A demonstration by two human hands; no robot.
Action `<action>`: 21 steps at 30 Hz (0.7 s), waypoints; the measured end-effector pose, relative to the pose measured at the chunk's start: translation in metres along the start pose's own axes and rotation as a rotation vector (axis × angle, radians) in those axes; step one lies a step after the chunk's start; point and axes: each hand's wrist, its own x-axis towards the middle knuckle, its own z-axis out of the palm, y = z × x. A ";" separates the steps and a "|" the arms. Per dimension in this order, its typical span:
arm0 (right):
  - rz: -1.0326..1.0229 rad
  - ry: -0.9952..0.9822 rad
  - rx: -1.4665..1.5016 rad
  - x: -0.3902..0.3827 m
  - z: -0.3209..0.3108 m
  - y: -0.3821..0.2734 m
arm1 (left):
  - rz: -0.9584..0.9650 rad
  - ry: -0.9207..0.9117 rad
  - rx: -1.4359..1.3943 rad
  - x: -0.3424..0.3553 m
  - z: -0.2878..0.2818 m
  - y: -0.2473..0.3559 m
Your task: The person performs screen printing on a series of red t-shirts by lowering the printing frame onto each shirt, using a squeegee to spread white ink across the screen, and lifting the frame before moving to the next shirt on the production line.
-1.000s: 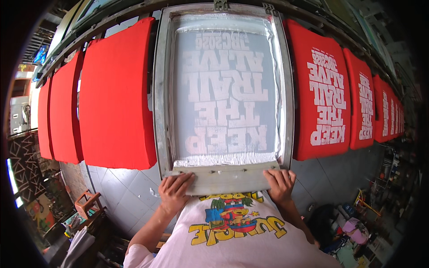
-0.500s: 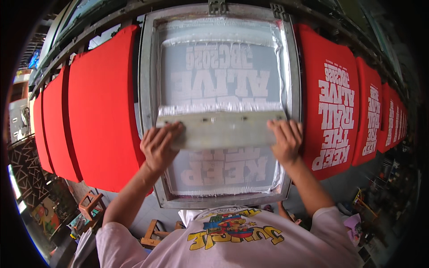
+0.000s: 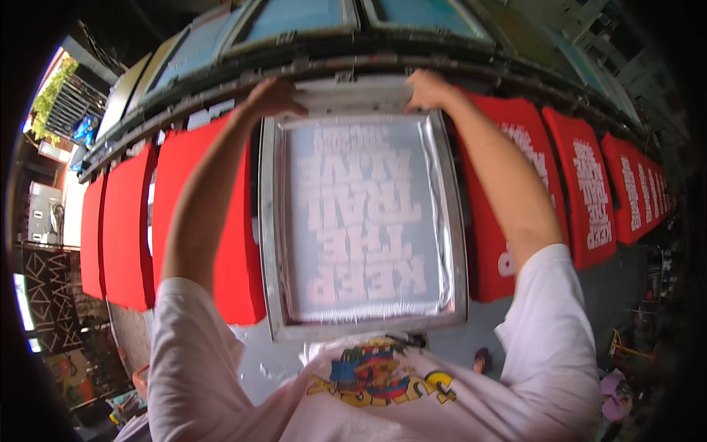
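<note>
A screen printing frame (image 3: 456, 272) with a grey metal rim lies flat before me, its mesh (image 3: 302, 243) showing pale block lettering. Across the far end of the frame stretches a wide, pale squeegee (image 3: 355, 96). My left hand (image 3: 275, 97) grips its left end, and my right hand (image 3: 428, 90) grips the right end, fingers wrapped over the top. Both arms reach far forward. White ink lines the inner edges of the mesh. The squeegee's lower edge is hard to make out, so I cannot tell whether it touches the mesh.
Plain red fabric pieces (image 3: 199, 228) on boards stand in a row to the left. Red pieces with white print (image 3: 508, 184) line the right. Behind the frame runs a dark metal rail (image 3: 501, 68), with more blue-meshed screens (image 3: 294, 20) beyond it.
Both hands have carried the squeegee from the middle of the screen to its far end. The lettering it covered now shows. My view has shifted forward.
</note>
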 end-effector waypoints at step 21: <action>-0.093 0.346 0.081 -0.472 0.150 -0.160 | -0.059 0.225 -0.418 -0.476 0.059 0.253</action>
